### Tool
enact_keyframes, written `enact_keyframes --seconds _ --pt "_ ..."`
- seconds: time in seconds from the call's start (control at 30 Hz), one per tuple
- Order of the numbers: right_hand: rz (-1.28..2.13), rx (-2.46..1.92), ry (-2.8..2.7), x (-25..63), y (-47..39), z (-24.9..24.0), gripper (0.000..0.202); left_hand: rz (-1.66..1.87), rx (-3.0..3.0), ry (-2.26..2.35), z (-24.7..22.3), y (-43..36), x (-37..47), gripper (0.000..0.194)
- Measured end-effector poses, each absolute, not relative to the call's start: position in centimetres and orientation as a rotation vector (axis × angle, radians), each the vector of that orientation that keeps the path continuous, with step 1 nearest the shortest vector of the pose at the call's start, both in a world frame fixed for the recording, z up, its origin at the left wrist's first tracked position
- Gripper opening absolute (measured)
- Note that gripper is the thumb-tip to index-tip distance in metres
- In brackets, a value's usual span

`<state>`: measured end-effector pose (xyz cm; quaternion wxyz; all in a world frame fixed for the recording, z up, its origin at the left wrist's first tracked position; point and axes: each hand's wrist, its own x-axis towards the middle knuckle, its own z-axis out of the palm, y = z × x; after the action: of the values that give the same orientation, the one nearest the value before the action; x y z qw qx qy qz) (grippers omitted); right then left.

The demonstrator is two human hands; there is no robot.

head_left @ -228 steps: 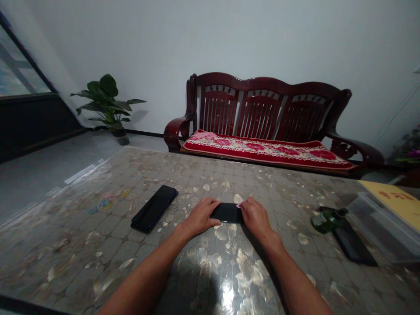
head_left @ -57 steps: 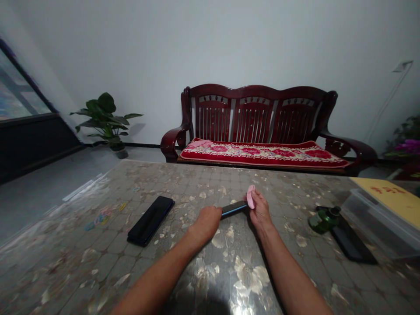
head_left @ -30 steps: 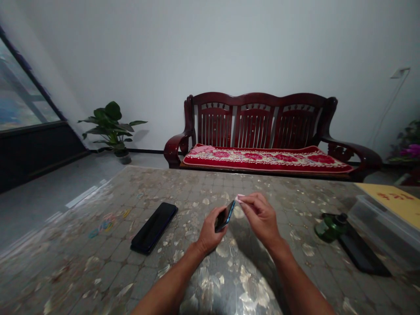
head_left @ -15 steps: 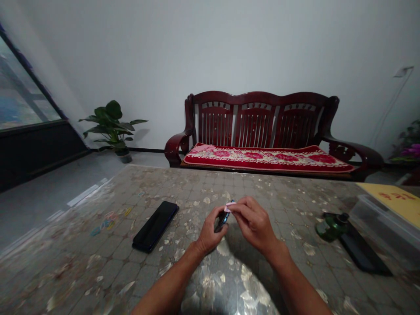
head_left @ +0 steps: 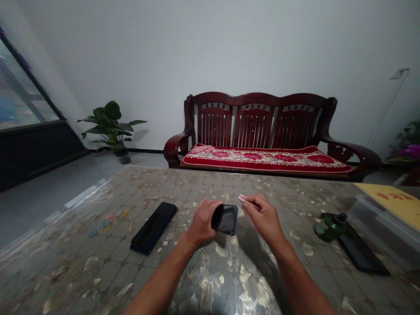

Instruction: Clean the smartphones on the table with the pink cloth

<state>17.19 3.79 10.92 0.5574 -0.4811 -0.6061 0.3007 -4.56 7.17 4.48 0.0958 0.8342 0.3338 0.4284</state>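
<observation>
My left hand grips a smartphone by one end, its dark flat face turned toward me above the table. To the right of the phone, my right hand pinches a small pale pink piece of cloth or tissue between thumb and fingers. A gap separates the pink piece from the phone. Another black smartphone lies flat on the table, left of my left hand.
On the patterned table lie several coloured rubber bands at left. At right, a green bottle stands by a dark flat device and a clear plastic box with a yellow sheet. Beyond is a wooden bench.
The phone in my left hand has turned from edge-on to showing its flat face. My right hand has moved right, taking the pink piece away from the phone.
</observation>
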Motion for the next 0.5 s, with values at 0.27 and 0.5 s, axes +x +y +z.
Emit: enact_keyframes --seconds 0.27,0.5 --pt "1.392 -1.119 -0.85 17.7 3.9 9.1 0.051 0.823 3.102 0.9 10.6 9.6 -6.3 0.065" --pt "1.582 -1.043 -0.909 17.6 3.3 9.2 0.053 0.537 3.337 0.742 13.7 9.8 -5.5 0.056"
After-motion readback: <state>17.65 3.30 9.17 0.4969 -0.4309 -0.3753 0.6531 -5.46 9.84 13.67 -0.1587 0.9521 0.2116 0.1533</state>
